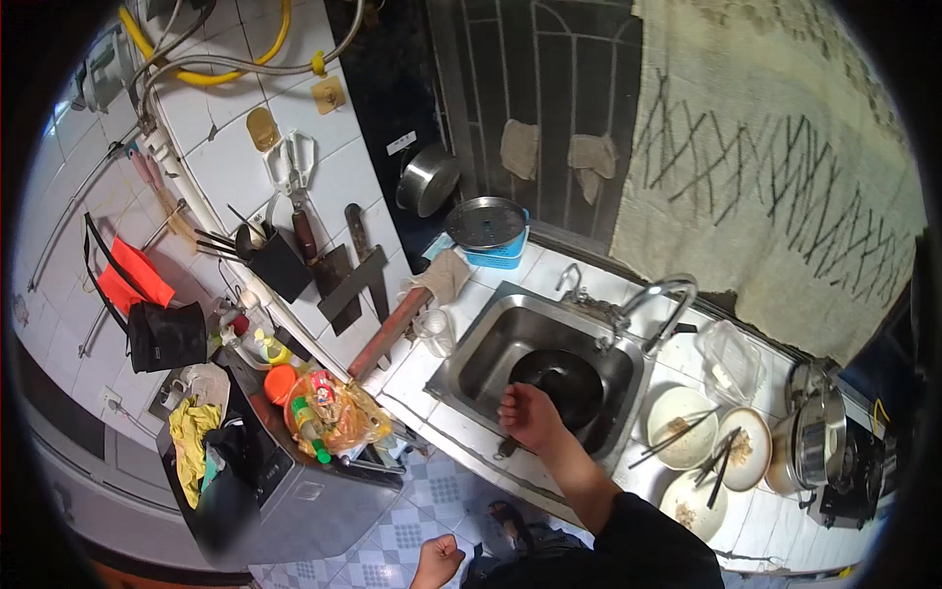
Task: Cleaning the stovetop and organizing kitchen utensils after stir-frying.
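A black wok (557, 386) sits in the stainless steel sink (482, 346), under the curved faucet (673, 287). My right hand (531, 416) is over the sink's near side, overlapping the wok in view. Its fingers are curled, and its palm side is hidden. Beneath my wrist, a dark handle end (508, 446) lies over the sink's front rim. My left hand (439, 561) is low at the bottom edge, closed in a fist beside my body, away from the counter. Nothing shows in it.
Right of the sink stand used bowls (681, 420) with chopsticks (717, 464), a clear plastic container (728, 361) and a steel pot (813, 434). A plastic cup (434, 331) stands to its left. Knives (368, 265) hang on the wall. A bag-lined basket (342, 416) is at left.
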Action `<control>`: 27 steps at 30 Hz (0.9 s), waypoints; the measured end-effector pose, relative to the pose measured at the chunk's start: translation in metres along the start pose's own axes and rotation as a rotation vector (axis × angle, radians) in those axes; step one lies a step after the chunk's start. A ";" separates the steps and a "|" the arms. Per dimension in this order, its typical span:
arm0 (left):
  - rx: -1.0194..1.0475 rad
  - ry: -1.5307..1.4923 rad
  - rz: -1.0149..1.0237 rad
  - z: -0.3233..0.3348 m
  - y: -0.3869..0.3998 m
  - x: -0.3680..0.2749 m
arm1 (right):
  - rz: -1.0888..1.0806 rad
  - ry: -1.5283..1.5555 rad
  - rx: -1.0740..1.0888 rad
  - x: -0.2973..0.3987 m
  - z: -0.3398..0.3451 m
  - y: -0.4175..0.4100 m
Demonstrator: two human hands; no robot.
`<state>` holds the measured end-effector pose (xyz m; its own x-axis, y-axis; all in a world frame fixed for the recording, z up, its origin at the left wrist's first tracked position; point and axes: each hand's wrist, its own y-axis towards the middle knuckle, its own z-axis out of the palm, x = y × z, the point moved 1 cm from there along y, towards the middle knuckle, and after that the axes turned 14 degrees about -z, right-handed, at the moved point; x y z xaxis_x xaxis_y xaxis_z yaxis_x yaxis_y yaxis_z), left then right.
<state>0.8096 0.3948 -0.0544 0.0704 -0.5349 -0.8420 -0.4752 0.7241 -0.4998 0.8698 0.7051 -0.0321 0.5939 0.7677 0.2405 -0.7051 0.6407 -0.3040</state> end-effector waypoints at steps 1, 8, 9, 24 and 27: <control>-0.005 -0.003 -0.012 -0.009 0.008 -0.005 | 0.036 -0.018 0.035 -0.013 0.010 0.017; 0.005 -0.033 -0.140 -0.058 0.091 -0.001 | 0.135 0.068 -0.001 -0.050 0.040 0.085; 0.035 -0.015 -0.142 -0.064 0.100 -0.010 | 0.106 0.081 -0.016 -0.049 0.032 0.091; 0.512 0.688 0.191 -0.132 0.258 -0.101 | -0.727 0.270 -0.450 0.023 -0.024 -0.033; 0.517 0.565 0.280 -0.107 0.261 -0.124 | -0.839 0.338 -0.434 0.039 -0.026 -0.059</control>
<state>0.5833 0.6037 -0.0584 -0.5095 -0.3428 -0.7892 0.0654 0.8991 -0.4328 0.9447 0.6970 -0.0292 0.9606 -0.0175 0.2775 0.1550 0.8622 -0.4823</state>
